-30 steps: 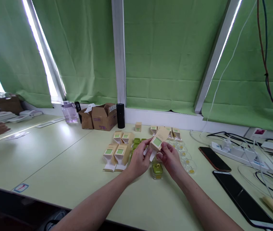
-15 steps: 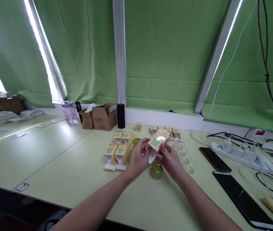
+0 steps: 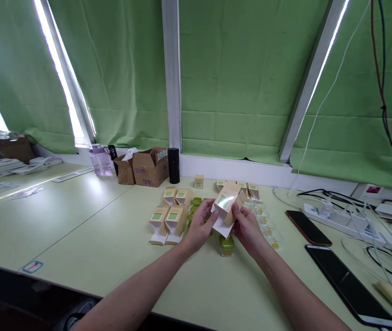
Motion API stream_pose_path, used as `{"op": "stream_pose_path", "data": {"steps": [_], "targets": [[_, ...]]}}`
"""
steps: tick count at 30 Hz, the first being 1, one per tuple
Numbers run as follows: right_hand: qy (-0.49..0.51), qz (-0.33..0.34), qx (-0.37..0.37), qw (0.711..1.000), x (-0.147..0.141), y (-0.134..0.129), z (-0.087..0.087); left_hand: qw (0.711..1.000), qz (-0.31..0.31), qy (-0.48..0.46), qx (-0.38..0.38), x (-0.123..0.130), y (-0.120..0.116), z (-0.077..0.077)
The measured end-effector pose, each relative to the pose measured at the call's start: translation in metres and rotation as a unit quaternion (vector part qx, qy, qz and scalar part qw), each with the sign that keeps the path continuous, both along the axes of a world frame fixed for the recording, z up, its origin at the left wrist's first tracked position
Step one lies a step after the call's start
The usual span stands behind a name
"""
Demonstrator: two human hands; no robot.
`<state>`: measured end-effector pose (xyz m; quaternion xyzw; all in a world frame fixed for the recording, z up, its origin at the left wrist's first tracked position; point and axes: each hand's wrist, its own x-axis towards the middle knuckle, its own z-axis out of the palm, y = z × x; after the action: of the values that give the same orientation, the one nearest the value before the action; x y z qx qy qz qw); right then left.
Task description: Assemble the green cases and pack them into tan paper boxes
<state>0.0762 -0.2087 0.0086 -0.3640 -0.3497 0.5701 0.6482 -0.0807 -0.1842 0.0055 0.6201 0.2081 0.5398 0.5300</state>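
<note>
The left hand [image 3: 198,227] and the right hand [image 3: 248,228] pinch one small carton [image 3: 228,202] from its two sides, and this carton is above the table [image 3: 113,243], between its front and back edges, near the green-lidded jar [image 3: 227,247].

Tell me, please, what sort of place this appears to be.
It is probably a workroom, perhaps a small workshop: small open boxes and a green-lidded jar stand on a long table, with a power strip towards its right side.
</note>
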Motion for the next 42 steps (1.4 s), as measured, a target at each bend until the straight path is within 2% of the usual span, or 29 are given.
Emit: {"op": "stream_pose_path", "data": {"steps": [6, 11, 16, 22, 33, 36, 38, 40, 42], "targets": [[-0.024, -0.025, 0.008, 0.999, 0.001, 0.0, 0.0, 0.996, -0.006, -0.062, -0.061, -0.002, 0.006, -0.001], [-0.03, -0.063, 0.01, 0.997, 0.002, 0.002, -0.002, 0.986, -0.05, -0.094, -0.128, -0.002, 0.009, -0.001], [-0.03, -0.076, 0.01, 0.997, 0.003, 0.003, -0.004, 0.979, -0.069, -0.112, -0.155, -0.002, 0.007, 0.002], [-0.037, -0.104, 0.041, 0.993, 0.004, 0.005, -0.008, 0.983, -0.072, -0.087, -0.147, -0.002, 0.004, 0.005], [-0.095, -0.096, 0.091, 0.987, -0.004, -0.002, -0.001, 0.997, 0.031, 0.003, -0.075, -0.005, 0.01, 0.009], [-0.133, -0.085, 0.129, 0.979, -0.003, -0.004, 0.001, 0.996, 0.088, 0.026, 0.013, -0.01, 0.015, 0.011], [-0.16, -0.103, 0.147, 0.971, 0.0, -0.003, 0.002, 0.971, 0.179, 0.051, 0.153, -0.015, 0.018, 0.014], [-0.187, -0.138, 0.158, 0.96, 0.006, -0.002, 0.002, 0.902, 0.272, 0.075, 0.327, -0.022, 0.02, 0.016], [-0.209, -0.173, 0.163, 0.948, 0.012, 0.0, 0.003, 0.824, 0.326, 0.095, 0.453, -0.029, 0.022, 0.017]]}}
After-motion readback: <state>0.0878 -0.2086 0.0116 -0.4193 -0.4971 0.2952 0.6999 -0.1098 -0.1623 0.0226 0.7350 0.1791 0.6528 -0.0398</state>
